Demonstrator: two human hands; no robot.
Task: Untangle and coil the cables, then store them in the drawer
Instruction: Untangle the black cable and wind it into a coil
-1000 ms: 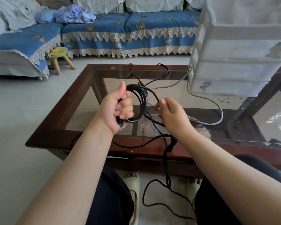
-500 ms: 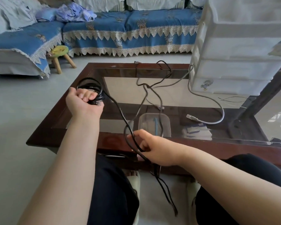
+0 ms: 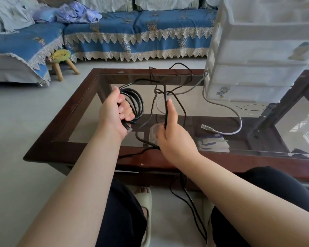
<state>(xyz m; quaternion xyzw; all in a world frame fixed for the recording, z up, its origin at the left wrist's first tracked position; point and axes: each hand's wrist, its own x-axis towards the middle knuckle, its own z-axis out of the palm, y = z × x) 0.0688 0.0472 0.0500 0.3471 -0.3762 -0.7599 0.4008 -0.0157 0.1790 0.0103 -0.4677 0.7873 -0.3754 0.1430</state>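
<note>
Where coiled, black cable [image 3: 137, 104] forms several tight loops.

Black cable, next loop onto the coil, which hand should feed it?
Probably right: the right hand already pinches the loose black cable, while the left hand grips the coil.

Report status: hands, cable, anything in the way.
Left hand grips black coil. Right hand holds loose black strand. Ahead, strand knotted with grey cable.
</note>
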